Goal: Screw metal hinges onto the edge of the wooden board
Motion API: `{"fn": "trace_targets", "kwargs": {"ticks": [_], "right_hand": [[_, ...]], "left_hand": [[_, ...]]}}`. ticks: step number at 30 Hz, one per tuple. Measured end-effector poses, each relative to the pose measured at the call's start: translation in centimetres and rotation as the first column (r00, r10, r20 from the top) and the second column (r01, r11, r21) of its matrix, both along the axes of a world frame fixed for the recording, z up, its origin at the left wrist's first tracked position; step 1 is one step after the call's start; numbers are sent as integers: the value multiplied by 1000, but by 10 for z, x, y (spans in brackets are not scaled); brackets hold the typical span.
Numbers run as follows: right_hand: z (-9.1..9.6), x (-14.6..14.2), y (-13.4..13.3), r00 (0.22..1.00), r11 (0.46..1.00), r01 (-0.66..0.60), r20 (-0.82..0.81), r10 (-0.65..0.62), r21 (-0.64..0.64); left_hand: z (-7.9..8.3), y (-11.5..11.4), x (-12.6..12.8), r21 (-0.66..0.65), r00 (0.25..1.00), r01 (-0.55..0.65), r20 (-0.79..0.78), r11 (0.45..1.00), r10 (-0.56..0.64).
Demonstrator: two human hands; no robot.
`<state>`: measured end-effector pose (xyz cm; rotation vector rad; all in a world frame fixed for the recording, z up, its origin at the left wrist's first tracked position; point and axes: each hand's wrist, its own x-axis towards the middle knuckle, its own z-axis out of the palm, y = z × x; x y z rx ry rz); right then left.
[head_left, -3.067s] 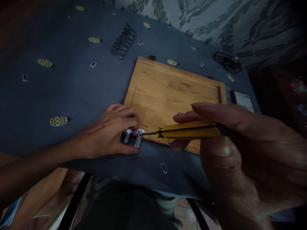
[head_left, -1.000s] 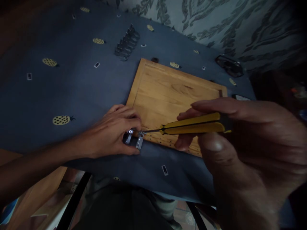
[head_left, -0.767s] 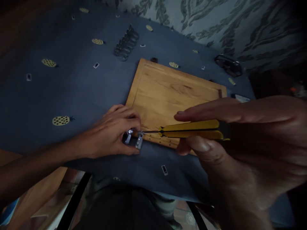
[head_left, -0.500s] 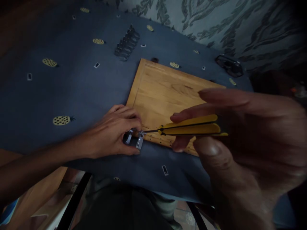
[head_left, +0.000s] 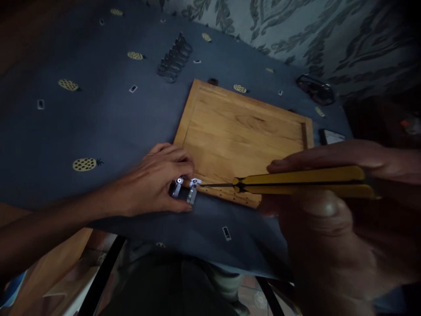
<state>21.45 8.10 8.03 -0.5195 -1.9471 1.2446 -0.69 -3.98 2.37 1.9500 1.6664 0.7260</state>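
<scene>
My left hand (head_left: 161, 182) is curled over the near left corner of a wooden board (head_left: 226, 127). Its thumb and index finger close around a small metal hook (head_left: 192, 195) at the board's edge. Beside it, partly under the fingers, sits a second metal hook with a cross-head screw (head_left: 179, 180). A yellow-handled screwdriver (head_left: 302, 182) lies in my right hand (head_left: 342, 219), fingers and thumb along the handle. Its thin shaft points left, with the tip close beside the nearer hook; whether they touch I cannot tell. Small dark holes run along the board's near edge.
The board rests on a dark blue tablecloth (head_left: 108, 131) printed with pineapples. A row of several dark, shiny hooks or rings (head_left: 174, 58) lies beyond it. Goggles (head_left: 315, 90) and a phone (head_left: 332, 136) lie on the right. A patterned wall covering (head_left: 289, 35) borders the far side.
My right hand has drawn the screwdriver to the right, and its tip has come off the hook's top. The hand sits lower, uncovering the board's right side and the phone. My left hand stays put.
</scene>
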Motion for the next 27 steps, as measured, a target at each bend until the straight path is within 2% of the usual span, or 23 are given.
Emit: {"fn": "trace_targets", "kwargs": {"ticks": [2,5,8,12,14,21,24,27], "right_hand": [[-1,-1,1,1000,999,3,2,-4,38],[-5,-5,-1,996,992,22,-84,-11,128],[-5,-8,-10,996,996,88,-11,-88,18],[-3,-9,-23,975,969,223,48,-219,-108],[-4,-9,-23,978,973,207,30,-206,-97],[-10,-2,-13,999,999,33,-3,-33,-4],[-8,-3,-14,1000,1000,28,11,-28,-10],[-5,-5,-14,999,998,39,13,-40,40]], "left_hand": [[3,0,2,-14,1000,-6,-2,1000,6],[6,0,4,-18,1000,-11,1,1000,11],[6,0,4,-5,1000,-16,0,1000,16],[5,0,4,-1,1000,-18,2,1000,18],[5,0,4,-11,1000,-19,-5,1000,19],[4,0,4,0,1000,-13,0,1000,13],[4,0,4,21,1000,-14,2,1000,14],[5,0,4,3,1000,-4,4,1000,4]]}}
